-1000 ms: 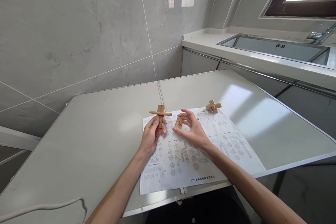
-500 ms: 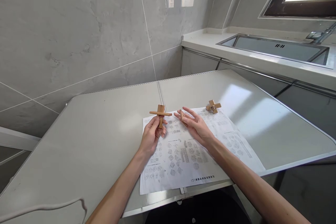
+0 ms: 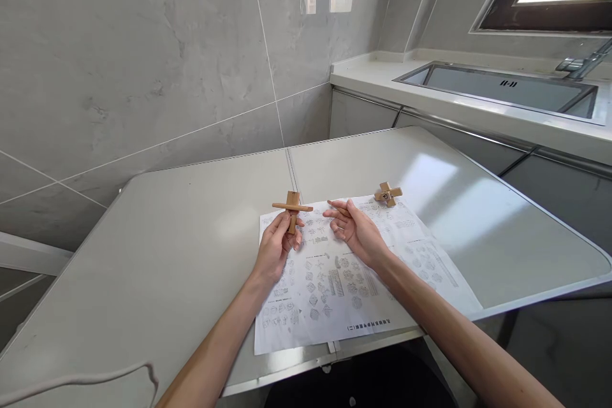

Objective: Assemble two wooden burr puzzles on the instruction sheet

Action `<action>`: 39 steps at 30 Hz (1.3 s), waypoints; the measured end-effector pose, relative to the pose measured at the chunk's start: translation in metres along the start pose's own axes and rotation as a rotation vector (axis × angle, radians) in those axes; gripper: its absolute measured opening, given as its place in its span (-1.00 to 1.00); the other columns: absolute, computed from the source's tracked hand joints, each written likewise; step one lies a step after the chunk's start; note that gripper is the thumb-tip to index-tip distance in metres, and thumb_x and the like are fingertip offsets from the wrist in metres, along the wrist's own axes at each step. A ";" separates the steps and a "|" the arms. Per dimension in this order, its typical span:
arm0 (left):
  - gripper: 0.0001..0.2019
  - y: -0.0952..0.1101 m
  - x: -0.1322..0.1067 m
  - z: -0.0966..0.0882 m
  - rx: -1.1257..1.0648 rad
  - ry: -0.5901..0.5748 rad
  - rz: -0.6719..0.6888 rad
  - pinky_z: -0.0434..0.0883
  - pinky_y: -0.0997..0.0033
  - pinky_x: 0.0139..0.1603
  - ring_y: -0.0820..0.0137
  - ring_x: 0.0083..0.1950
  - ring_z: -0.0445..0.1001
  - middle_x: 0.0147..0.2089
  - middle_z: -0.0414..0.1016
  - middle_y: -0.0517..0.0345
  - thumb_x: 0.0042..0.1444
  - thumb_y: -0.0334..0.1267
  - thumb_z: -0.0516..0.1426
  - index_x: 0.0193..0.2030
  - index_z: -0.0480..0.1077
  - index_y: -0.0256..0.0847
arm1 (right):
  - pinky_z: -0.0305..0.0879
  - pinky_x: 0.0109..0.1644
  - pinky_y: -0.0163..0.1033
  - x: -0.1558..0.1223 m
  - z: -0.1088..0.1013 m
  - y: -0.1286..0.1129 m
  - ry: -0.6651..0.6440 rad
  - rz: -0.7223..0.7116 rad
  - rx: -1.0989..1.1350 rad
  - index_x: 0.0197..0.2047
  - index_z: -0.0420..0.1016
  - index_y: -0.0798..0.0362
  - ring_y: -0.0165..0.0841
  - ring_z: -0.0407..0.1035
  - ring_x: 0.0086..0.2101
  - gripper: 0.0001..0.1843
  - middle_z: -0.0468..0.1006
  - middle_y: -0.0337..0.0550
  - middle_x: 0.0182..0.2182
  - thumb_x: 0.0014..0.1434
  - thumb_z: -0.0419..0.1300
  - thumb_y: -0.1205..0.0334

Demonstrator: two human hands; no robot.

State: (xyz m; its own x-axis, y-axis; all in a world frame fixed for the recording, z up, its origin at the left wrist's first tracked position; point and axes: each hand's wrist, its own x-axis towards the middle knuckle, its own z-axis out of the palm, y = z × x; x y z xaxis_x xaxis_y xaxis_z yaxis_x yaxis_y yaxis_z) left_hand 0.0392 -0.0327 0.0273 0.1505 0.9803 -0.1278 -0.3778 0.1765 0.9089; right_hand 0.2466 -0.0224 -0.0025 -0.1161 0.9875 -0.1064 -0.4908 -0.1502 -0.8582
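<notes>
My left hand is closed on the lower end of some joined wooden puzzle pieces, one upright and another lying crosswise. Just to the right, my right hand pinches a loose wooden stick, most of it hidden behind the fingers. A gap separates the stick from the joined pieces. Both hands are above a printed sheet with rows of small puzzle diagrams. Beyond my right hand, an assembled wooden burr puzzle rests on the sheet's far edge.
The sheet lies on a pale folding table with a seam down its middle. A grey tiled wall stands behind it. At the right are a counter with a sink and a faucet. A cable lies at the lower left.
My right hand has turned the loose stick, which now points away to the left and is more covered by the fingers. My left hand and its pieces stay in place.
</notes>
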 end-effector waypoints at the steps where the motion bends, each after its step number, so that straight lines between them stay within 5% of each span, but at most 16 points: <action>1: -0.69 0.000 0.000 0.000 -0.001 0.000 0.000 0.30 0.49 -0.50 0.55 -0.47 0.35 -0.19 0.52 0.10 0.29 -0.03 0.28 -0.04 0.54 -0.25 | 0.28 -0.46 -0.25 0.000 -0.001 0.001 0.005 0.003 0.000 -0.02 0.51 -0.01 -0.39 0.37 -0.45 -0.53 0.64 -0.07 -0.18 0.32 0.26 -0.25; 5: -0.70 -0.001 0.000 0.000 -0.006 0.009 0.000 0.30 0.47 -0.51 0.55 -0.48 0.34 -0.20 0.52 0.09 0.28 -0.05 0.28 -0.05 0.55 -0.25 | 0.06 -0.56 -0.31 -0.004 0.003 0.002 -0.011 -0.029 -0.083 0.09 0.42 -0.09 -0.48 0.12 -0.61 -0.54 0.46 -0.32 -0.42 0.32 0.28 -0.21; 10: -0.70 -0.003 0.001 -0.001 -0.008 0.005 -0.006 0.31 0.47 -0.52 0.55 -0.49 0.35 -0.19 0.55 0.08 0.27 -0.05 0.29 -0.06 0.54 -0.25 | 0.05 -0.55 -0.35 -0.012 0.011 -0.001 -0.139 -0.030 -0.146 0.38 -0.05 -0.26 -0.52 0.08 -0.66 -0.33 0.48 -0.44 -0.40 0.40 0.23 -0.13; 15: -0.67 -0.006 0.003 -0.004 -0.035 -0.047 -0.039 0.32 0.50 -0.51 0.56 -0.48 0.37 -0.18 0.55 0.10 0.28 -0.03 0.29 -0.02 0.51 -0.25 | 0.01 -0.59 -0.35 -0.010 0.012 -0.001 -0.239 0.014 -0.161 0.03 0.32 -0.07 -0.59 0.06 -0.68 -0.58 0.48 -0.35 -0.35 0.36 0.25 -0.19; 19: -0.67 -0.008 0.003 -0.005 -0.081 -0.075 -0.088 0.32 0.51 -0.52 0.57 -0.51 0.30 -0.27 0.46 0.18 0.27 -0.02 0.30 -0.02 0.49 -0.26 | -0.03 -0.59 -0.35 -0.012 0.012 -0.007 -0.217 0.064 -0.101 0.00 0.44 -0.06 -0.55 -0.02 -0.63 -0.58 0.30 -0.39 -0.43 0.36 0.24 -0.23; 22: -0.68 -0.009 0.004 -0.006 -0.137 -0.087 -0.128 0.31 0.56 -0.53 0.60 -0.54 0.20 -0.36 0.32 0.28 0.27 -0.04 0.30 -0.04 0.48 -0.25 | 0.03 -0.56 -0.32 -0.013 0.013 -0.011 -0.237 0.084 -0.049 0.01 0.47 -0.06 -0.49 -0.01 -0.59 -0.60 0.26 -0.36 -0.44 0.38 0.23 -0.21; 26: -0.75 -0.011 0.006 -0.008 -0.205 -0.105 -0.153 0.29 0.59 -0.54 0.61 -0.55 0.12 -0.40 0.20 0.34 0.31 -0.08 0.28 -0.07 0.46 -0.24 | 0.04 -0.58 -0.32 -0.013 0.012 -0.010 -0.289 0.066 -0.049 -0.12 0.45 -0.02 -0.53 0.03 -0.63 -0.60 0.45 -0.29 -0.40 0.38 0.23 -0.22; 39: -0.69 -0.012 0.005 -0.005 -0.175 -0.179 -0.196 0.27 0.57 -0.54 0.60 -0.56 0.06 -0.45 0.12 0.36 0.34 -0.05 0.25 -0.29 0.35 -0.22 | 0.15 -0.54 -0.30 -0.014 0.012 -0.001 -0.428 0.001 -0.246 -0.12 0.48 0.03 -0.54 0.23 -0.68 -0.57 0.67 -0.15 -0.31 0.44 0.16 -0.21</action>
State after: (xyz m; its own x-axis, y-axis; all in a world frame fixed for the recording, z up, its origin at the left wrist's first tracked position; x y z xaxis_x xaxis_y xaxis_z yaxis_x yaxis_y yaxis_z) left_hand 0.0398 -0.0299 0.0138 0.3880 0.8979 -0.2078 -0.4753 0.3881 0.7896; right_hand 0.2386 -0.0363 0.0062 -0.4860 0.8716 0.0643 -0.2783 -0.0846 -0.9568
